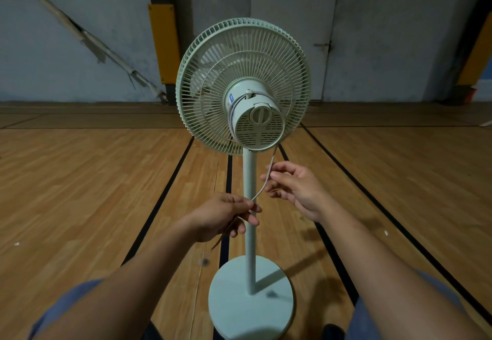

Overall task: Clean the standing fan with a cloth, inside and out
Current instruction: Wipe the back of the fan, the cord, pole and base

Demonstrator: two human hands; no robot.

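The left hand [226,217] pinches the thin power cord [262,189] between thumb and fingers, and the right hand [295,187] holds the same cord higher up with its fingertips, other fingers loosely curled. The cord runs up from the hands to the underside of the motor housing [257,118] and is looped around it. The pale green standing fan [243,86] stands upright directly ahead, its back toward the camera, pole [250,233] rising from a round base [251,299] on the wooden floor [80,179], which is marked with black lines. Behind the fan are a grey wall [66,46] and a white door [292,33].
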